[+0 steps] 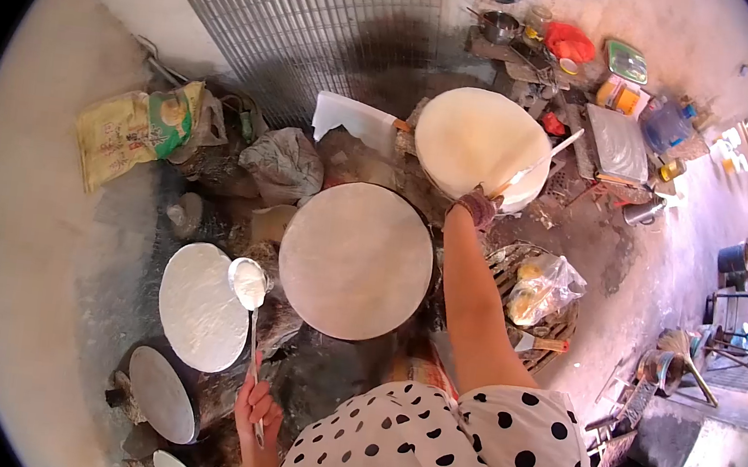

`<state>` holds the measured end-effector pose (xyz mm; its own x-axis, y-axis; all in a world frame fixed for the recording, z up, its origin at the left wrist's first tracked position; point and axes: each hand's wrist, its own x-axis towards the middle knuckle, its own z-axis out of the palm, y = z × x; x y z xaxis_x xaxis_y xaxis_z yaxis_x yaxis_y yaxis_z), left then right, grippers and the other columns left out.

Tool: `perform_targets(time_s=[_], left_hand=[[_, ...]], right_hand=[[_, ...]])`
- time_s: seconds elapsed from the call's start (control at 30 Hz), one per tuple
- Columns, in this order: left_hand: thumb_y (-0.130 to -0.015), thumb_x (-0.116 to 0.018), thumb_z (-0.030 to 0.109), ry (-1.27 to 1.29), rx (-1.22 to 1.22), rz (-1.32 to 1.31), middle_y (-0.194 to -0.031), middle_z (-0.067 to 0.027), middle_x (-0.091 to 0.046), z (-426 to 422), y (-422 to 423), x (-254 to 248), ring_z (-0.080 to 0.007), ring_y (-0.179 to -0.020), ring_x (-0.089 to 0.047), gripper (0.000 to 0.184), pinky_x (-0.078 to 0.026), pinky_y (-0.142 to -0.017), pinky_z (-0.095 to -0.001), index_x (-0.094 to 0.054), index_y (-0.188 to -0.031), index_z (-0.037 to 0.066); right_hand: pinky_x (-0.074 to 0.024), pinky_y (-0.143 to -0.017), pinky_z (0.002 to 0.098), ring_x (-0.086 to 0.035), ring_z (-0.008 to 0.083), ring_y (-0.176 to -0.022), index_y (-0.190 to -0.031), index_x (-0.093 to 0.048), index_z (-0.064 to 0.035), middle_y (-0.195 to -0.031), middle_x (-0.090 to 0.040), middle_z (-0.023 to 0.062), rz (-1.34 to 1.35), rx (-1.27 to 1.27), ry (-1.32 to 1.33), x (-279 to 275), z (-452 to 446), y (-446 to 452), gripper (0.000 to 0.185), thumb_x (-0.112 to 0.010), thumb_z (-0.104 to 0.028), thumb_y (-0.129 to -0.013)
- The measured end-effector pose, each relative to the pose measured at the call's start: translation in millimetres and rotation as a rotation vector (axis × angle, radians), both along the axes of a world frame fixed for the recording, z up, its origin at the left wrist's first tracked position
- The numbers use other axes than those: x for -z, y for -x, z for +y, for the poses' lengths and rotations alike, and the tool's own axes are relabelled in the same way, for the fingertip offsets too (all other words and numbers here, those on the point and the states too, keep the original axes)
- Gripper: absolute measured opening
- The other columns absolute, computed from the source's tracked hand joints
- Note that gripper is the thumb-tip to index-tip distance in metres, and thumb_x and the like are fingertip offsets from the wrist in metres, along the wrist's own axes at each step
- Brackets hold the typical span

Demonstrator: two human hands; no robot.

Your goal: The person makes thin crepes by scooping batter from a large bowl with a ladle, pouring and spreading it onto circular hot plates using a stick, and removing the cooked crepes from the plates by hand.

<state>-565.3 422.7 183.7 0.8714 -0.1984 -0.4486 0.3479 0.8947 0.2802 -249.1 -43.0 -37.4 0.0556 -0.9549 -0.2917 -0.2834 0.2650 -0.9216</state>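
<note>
My left hand [259, 412] is wrapped around the long handle of a ladle [248, 284], whose bowl is full of thick white batter. The ladle hangs at the right rim of a round container of white batter [202, 308]. My right hand [477, 206], in a dark reddish glove, is closed at the near edge of a wide round stack of thin pale flatbreads [468, 138]. A long, pale, flat stick [544, 159] reaches from its fingers over the flatbreads. Between my hands lies a round flat griddle [357, 259] with a pale, even surface.
A second round plate [162, 394] lies at the lower left. A grey plastic bag [282, 165] and a yellow flour sack [137, 128] are by the wall. To the right, a basket [557, 324] holds a bag of food [543, 290]. A metal grate [324, 25] leans behind.
</note>
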Motion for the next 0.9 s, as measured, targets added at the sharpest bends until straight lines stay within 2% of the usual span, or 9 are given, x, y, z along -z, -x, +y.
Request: perform_targets(time_s=[0.13,0.27,0.37,0.43,0.57,0.63,0.7,0.73,0.9], left_hand=[[-0.104,-0.023,0.02,0.05,-0.025,0.019,-0.062,0.0031,-0.038,2,3,-9,-0.0041,-0.038,-0.037,0.045,-0.035,-0.035,-0.0229,-0.021,-0.147,0.006],[-0.104,-0.027,0.02,0.046,-0.015,-0.045,-0.062,0.0004,-0.039,10,12,-20,-0.0054,-0.037,-0.036,0.046,-0.028,-0.034,-0.0198,-0.022,-0.147,0.006],[-0.102,-0.036,0.019,-0.883,0.176,-0.151,-0.057,0.0016,-0.037,-3,19,-20,-0.0047,-0.034,-0.031,0.049,-0.022,-0.031,-0.0182,-0.022,-0.147,0.007],[-0.102,-0.037,0.03,-0.955,0.268,-0.254,-0.066,0.0003,-0.049,-19,5,2,-0.0045,-0.033,-0.028,0.05,-0.027,-0.031,-0.0199,-0.027,-0.146,0.008],[-0.1,-0.043,0.032,-0.662,0.262,-0.125,-0.093,-0.0065,-0.063,-64,-35,41,-0.0031,-0.035,-0.031,0.053,-0.026,-0.032,-0.0189,-0.027,-0.146,0.009],[-0.1,-0.045,0.028,-0.581,0.315,-0.081,-0.095,-0.0067,-0.062,-75,-39,58,-0.003,-0.035,-0.032,0.054,-0.025,-0.032,-0.0183,-0.024,-0.147,0.011],[-0.1,-0.043,0.021,-0.375,0.38,-0.168,-0.088,-0.0025,-0.057,-80,-25,34,-0.0034,-0.034,-0.032,0.052,-0.026,-0.031,-0.018,-0.023,-0.148,0.013],[-0.1,-0.041,0.015,-0.302,0.339,-0.152,-0.081,0.0001,-0.051,-87,-19,22,-0.0034,-0.034,-0.031,0.051,-0.026,-0.03,-0.0184,-0.022,-0.148,0.016],[-0.103,-0.036,0.019,-0.375,0.396,-0.057,-0.079,0.0067,-0.043,-104,-35,21,0.0021,-0.039,-0.027,0.048,-0.031,-0.035,-0.0148,-0.022,-0.148,0.012]], right_hand=[[-0.0509,-0.076,0.0345,-0.064,0.022,-0.094,-0.139,-0.036,-0.0094,-0.118,-0.061,0.0181,0.053,-0.122,-0.179,-31,1,17,0.053,-0.055,-0.027,-0.093],[-0.0529,-0.067,0.0376,-0.066,0.0282,-0.078,-0.126,-0.048,-0.0025,-0.093,-0.068,0.0161,0.066,-0.014,0.254,-47,47,82,0.041,-0.055,-0.025,-0.093],[-0.0523,-0.062,0.0354,-0.064,0.022,-0.07,-0.111,-0.052,-0.0041,-0.089,-0.066,0.011,-0.117,-0.794,-0.014,-95,93,153,0.027,-0.048,-0.025,-0.094],[-0.052,-0.059,0.034,-0.062,0.0178,-0.064,-0.101,-0.055,-0.0052,-0.086,-0.065,0.0076,-0.229,-1.309,-0.258,-120,124,207,0.023,-0.044,-0.025,-0.096],[-0.0509,-0.059,0.0327,-0.063,0.0213,-0.062,-0.085,-0.058,-0.006,-0.069,-0.063,0.0101,-0.174,-1.994,0.521,-187,178,258,0.019,-0.052,-0.023,-0.09],[-0.0504,-0.059,0.0355,-0.062,0.0202,-0.063,-0.09,-0.062,-0.0052,-0.071,-0.062,0.0119,-0.12,-2.038,-0.051,-150,191,276,0.022,-0.054,-0.026,-0.09],[-0.0498,-0.064,0.0368,-0.062,0.0184,-0.068,-0.097,-0.063,-0.0042,-0.074,-0.06,0.0118,-0.461,-2.19,0.21,-154,185,281,0.025,-0.056,-0.028,-0.089],[-0.0494,-0.078,0.0361,-0.063,0.0212,-0.08,-0.103,-0.063,-0.0042,-0.081,-0.062,0.0116,-0.514,-2.026,-0.286,-172,160,285,0.031,-0.056,-0.031,-0.09],[-0.0468,-0.093,0.0384,-0.059,0.0315,-0.107,-0.116,-0.062,-0.0126,-0.123,-0.059,0.0112,0.671,-1.227,0.916,-28,38,281,0.037,-0.059,-0.03,-0.084]])
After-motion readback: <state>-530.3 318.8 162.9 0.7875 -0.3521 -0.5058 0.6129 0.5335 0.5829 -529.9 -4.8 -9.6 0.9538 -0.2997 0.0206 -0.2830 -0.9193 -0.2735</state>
